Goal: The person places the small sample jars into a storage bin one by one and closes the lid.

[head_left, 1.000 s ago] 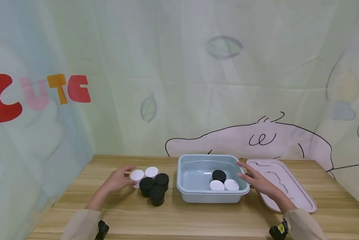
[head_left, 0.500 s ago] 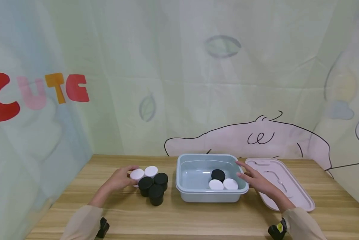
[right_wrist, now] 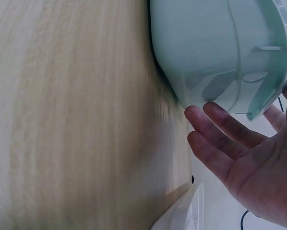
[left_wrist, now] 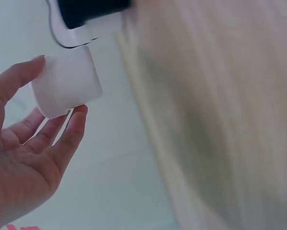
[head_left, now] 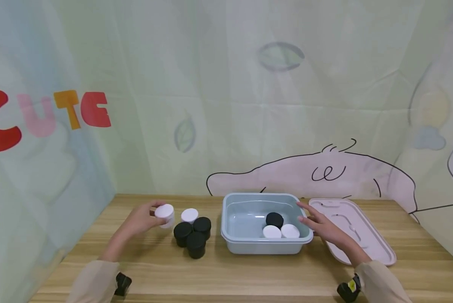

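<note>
My left hand [head_left: 141, 219] pinches a white round jar [head_left: 164, 213] between thumb and fingers, left of the group on the table. In the left wrist view the jar [left_wrist: 69, 81] is tilted, with the thumb on one side and fingertips on the other. Another white jar [head_left: 189, 215] and three black jars [head_left: 196, 244] stand close together. My right hand [head_left: 326, 227] rests at the right rim of a light blue plastic box [head_left: 262, 248], fingers extended along its outer wall in the right wrist view. Inside the box sit one black jar [head_left: 274, 219] and two white jars [head_left: 290, 230].
A pale pink lid [head_left: 377, 244] with moulded lines lies right of the box, partly under my right forearm. The wooden table [head_left: 249, 277] ends at a printed cloth backdrop [head_left: 226, 105] behind and on the left.
My left hand has taken hold of the white jar and drawn it left and slightly up, away from the group. The right hand stays at the box rim.
</note>
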Available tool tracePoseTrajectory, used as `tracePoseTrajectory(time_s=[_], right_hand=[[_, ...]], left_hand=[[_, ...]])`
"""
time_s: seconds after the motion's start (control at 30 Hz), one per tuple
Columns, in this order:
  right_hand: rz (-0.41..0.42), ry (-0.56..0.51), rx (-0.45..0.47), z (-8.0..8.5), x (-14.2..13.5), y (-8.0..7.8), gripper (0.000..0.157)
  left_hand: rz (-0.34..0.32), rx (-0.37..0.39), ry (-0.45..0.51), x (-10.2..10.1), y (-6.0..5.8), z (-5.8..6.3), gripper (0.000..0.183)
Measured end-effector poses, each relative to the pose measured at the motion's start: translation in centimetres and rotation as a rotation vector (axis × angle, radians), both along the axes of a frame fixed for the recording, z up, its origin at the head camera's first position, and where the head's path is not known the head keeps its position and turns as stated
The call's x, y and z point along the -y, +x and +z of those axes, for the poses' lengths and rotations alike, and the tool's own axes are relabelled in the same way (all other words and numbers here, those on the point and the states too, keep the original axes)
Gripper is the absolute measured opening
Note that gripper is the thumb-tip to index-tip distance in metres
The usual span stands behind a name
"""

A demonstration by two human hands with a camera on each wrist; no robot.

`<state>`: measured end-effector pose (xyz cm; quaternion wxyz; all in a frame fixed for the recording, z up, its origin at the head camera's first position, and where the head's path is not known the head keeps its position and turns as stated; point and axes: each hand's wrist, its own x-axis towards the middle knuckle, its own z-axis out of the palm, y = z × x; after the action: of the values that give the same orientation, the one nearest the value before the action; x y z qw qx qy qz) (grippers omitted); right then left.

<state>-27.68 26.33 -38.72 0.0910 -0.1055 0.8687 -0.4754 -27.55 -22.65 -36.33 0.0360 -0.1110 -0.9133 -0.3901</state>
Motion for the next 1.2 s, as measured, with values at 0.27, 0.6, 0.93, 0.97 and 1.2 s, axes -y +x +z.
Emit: tracePoseTrajectory(time_s=[0.27, 0.6, 0.93, 0.97, 1.2], right_hand=[[0.019, 0.001, -0.008, 0.4, 0.0, 0.2, 0.061], [0.02, -0.014, -0.001, 0.3, 0.0, 0.3, 0.061], [-0.004, -0.017, 0.008, -0.1, 0.0, 0.1, 0.059], [-0.004, -0.014, 0.007, -0.1, 0.0, 0.1, 0.059], [0.008, -0.009, -0.003, 0.0, 0.0, 0.1, 0.059]], left_hand=[[0.031, -0.014, 0.027, -1.8, 0.5, 2.7, 0.057], [-0.042, -0.093, 0.105, -7.1, 0.4, 4.8, 0.049], [-0.112, -0.101, 0.176, -12.5, 0.1, 5.9, 0.045], [-0.114, -0.104, 0.183, -13.0, 0.0, 5.9, 0.045], [-0.11, -0.099, 0.21, -16.1, -0.5, 5.8, 0.043]])
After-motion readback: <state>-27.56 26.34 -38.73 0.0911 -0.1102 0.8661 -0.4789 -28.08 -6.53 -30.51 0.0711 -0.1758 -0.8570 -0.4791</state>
